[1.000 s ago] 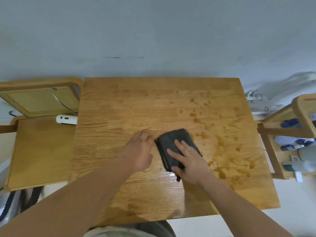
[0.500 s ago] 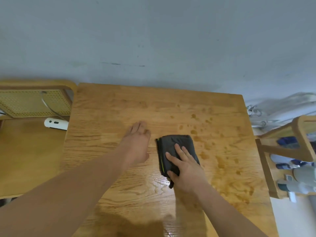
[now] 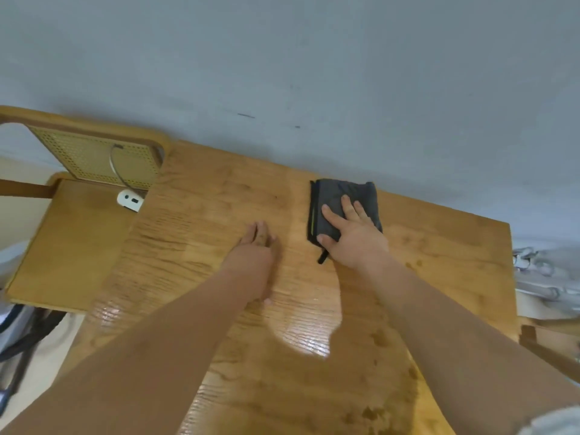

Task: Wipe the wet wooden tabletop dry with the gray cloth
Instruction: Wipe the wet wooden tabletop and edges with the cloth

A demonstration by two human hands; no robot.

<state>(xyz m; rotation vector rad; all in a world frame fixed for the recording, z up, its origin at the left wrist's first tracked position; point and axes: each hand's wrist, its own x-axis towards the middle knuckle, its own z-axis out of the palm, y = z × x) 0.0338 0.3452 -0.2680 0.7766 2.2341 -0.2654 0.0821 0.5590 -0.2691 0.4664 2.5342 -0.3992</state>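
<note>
I have my right hand (image 3: 353, 240) flat on the gray cloth (image 3: 345, 191), its fingers (image 3: 347, 205) straight and spread, pressing down rather than gripping; the cloth lies folded at the far side of the wooden tabletop (image 3: 204, 215), just short of the edge that meets the wall (image 3: 282, 73), and its slightly longer side runs away from me, roughly in line with my forearm; a dark loop (image 3: 323, 256) trails from its near edge beside my thumb; my left hand (image 3: 255, 262) rests palm-down on bare wood to the left of the cloth, fingers straight and together, holding nothing, near the cloth but apart from it. What the next stroke turns on is where the water lies from the cloth: the dark drops (image 3: 411, 264) sit to the right of my right wrist and closer to me, with more blotches further down that side; a glossy sheen (image 3: 314, 342) shows between my forearms; so the wet lies behind and to the right of the fingers, not ahead of them. I judge the move is a pull back toward me with the right hand, veering right, palm flat so the fold does not bunch.
</note>
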